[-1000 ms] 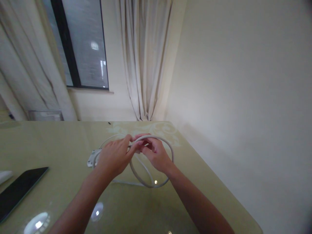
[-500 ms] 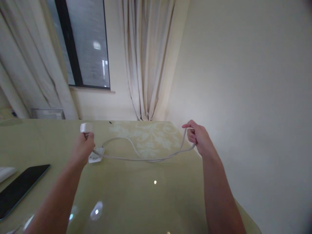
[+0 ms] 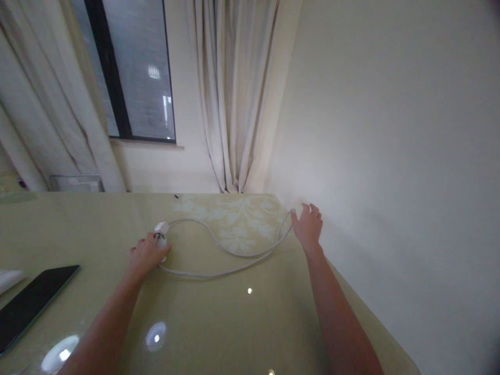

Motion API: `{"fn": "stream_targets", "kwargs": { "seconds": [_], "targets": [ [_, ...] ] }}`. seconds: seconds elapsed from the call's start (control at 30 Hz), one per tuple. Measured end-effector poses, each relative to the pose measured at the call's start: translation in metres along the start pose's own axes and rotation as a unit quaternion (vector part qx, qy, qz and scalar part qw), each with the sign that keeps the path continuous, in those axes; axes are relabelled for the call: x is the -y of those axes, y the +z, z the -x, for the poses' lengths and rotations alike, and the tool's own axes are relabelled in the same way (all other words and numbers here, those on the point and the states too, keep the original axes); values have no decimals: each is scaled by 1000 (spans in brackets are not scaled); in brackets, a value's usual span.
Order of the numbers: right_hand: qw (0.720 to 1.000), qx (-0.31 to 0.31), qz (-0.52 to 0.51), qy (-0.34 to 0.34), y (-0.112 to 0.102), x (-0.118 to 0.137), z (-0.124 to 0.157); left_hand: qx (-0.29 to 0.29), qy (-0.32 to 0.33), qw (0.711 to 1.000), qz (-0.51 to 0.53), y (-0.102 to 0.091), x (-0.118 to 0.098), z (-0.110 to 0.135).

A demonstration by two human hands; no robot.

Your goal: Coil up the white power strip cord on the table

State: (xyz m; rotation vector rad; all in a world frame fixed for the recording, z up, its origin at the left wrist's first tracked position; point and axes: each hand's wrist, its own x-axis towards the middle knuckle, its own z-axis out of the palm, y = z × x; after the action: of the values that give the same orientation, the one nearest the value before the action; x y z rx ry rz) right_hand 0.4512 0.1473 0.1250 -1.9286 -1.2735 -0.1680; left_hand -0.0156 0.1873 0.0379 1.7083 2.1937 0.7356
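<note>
A white power strip (image 3: 162,241) lies on the table, partly covered by my left hand (image 3: 147,253). A white plug (image 3: 161,227) sits at its far end. My left hand's fingers are spread, with the thumb along the strip's near right side. A pale cable (image 3: 211,275) runs from there across the table in a long loop. At the loop's right end is my right hand (image 3: 308,225), fingers apart and raised, the thumb beside the cable's bend. Whether the thumb touches the cable is hard to tell.
On the left lies a black tablet (image 3: 37,302), with a white object (image 3: 10,279) beyond it. The glossy table (image 3: 219,323) meets the wall (image 3: 390,182) on the right. Curtains (image 3: 236,104) and a window (image 3: 136,67) stand behind.
My left hand has lowered the plug to the power strip and loosened its fingers. My right hand has opened from its grip on the cable. The cable now lies in a wider loop.
</note>
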Motion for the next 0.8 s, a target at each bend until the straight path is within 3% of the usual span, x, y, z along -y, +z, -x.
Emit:
{"fn": "stream_targets", "kwargs": {
  "seconds": [0.13,0.2,0.3,0.43,0.53,0.6,0.7,0.8],
  "targets": [
    [973,101,-125,-165,23,59,29,48,35,998,36,-10,-17,7],
    [939,181,-171,-238,41,84,55,93,77,985,124,-22,-36,18],
    [904,224,-166,-324,61,105,90,175,136,914,339,-45,-71,41],
    [925,165,-105,-327,64,107,101,235,195,852,425,-66,-105,69],
    [943,75,-60,-320,52,102,89,262,243,838,412,-72,-120,83],
    [937,39,-31,-345,42,100,81,266,279,836,390,-74,-129,91],
    [919,31,-20,-392,31,101,72,276,293,825,398,-74,-143,103],
    [927,86,-56,-361,32,104,68,258,227,812,472,-65,-152,110]
  ]
}}
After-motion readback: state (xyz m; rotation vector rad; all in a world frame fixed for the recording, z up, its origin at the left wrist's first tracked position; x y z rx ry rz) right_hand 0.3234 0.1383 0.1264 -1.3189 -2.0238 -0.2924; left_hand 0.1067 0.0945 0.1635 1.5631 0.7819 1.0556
